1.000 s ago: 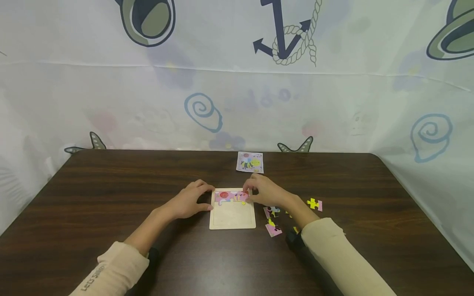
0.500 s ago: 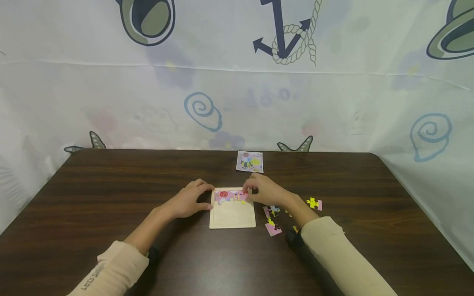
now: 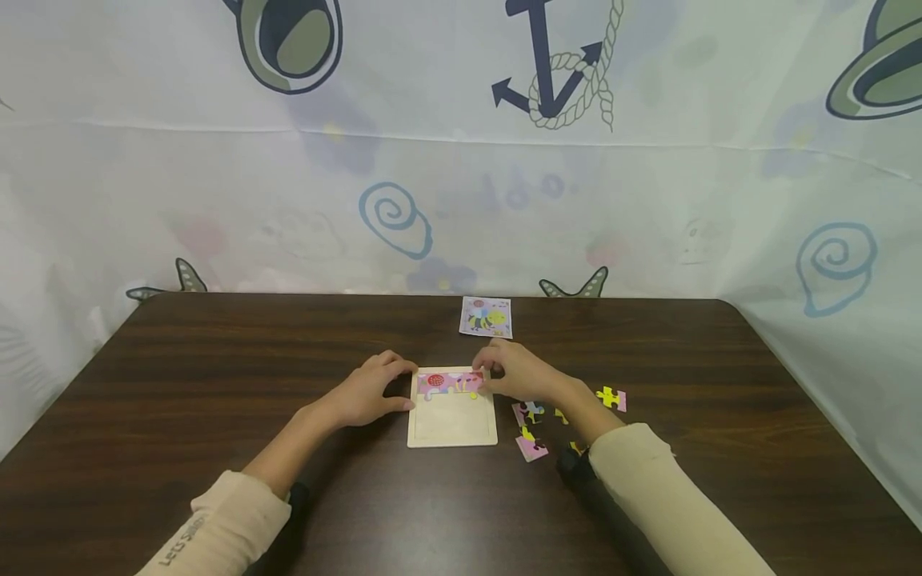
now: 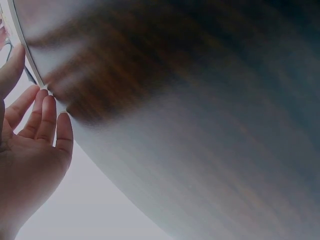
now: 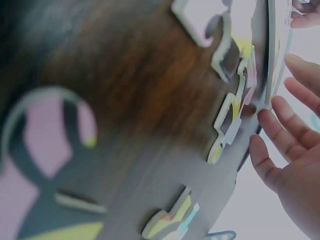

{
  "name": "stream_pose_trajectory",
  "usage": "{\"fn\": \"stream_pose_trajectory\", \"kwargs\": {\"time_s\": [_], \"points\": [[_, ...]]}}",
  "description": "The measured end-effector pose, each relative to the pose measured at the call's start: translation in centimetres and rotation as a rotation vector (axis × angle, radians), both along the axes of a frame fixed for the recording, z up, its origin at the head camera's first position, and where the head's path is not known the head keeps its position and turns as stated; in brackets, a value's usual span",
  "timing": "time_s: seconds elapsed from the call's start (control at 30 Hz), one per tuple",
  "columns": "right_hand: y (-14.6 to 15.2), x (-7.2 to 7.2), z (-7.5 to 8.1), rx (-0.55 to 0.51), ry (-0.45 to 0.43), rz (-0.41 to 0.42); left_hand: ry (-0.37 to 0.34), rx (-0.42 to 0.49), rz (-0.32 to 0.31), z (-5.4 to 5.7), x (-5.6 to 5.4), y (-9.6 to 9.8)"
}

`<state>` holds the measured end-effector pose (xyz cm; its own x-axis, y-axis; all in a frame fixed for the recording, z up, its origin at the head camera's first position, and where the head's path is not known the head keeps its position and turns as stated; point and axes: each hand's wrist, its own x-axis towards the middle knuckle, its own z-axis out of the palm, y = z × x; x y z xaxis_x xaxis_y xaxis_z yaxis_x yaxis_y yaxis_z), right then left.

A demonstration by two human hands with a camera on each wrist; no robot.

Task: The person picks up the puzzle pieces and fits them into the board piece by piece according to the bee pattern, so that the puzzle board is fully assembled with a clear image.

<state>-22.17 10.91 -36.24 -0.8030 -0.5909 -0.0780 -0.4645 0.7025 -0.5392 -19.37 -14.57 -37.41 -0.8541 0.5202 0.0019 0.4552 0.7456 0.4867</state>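
Note:
A light wooden puzzle tray (image 3: 452,424) lies on the dark table, with a row of joined pink puzzle pieces (image 3: 442,384) along its far side. At the tray's left edge rests my left hand (image 3: 369,392), thumb and fingers spread along the rim; in the left wrist view its fingers reach the tray's side. My right hand (image 3: 522,374) is over the tray's far right corner. Its thumb and index finger pinch a pink puzzle piece (image 3: 478,382) at the end of the row, partly hidden by the fingertips.
Loose puzzle pieces (image 3: 531,446) lie right of the tray, some partly under the right forearm. A yellow and pink piece (image 3: 611,398) sits farther right. Behind the tray is a bee picture card (image 3: 486,317) near the table's far edge, before a printed curtain (image 3: 461,160).

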Motion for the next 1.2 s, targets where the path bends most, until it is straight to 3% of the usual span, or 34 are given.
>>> {"fn": "stream_pose_trajectory", "kwargs": {"time_s": [0.33, 0.8, 1.2], "points": [[1.5, 0.3, 0.8, -0.003, 0.048, 0.033, -0.007, 0.004, -0.004, 0.2, 0.1, 0.0], [5.2, 0.7, 1.3, 0.005, 0.01, 0.087, -0.002, 0.009, -0.007, 0.0, 0.1, -0.1], [6.4, 2.1, 1.2, 0.038, -0.074, 0.104, -0.014, 0.003, 0.011, -0.3, 0.0, 0.1]]}}
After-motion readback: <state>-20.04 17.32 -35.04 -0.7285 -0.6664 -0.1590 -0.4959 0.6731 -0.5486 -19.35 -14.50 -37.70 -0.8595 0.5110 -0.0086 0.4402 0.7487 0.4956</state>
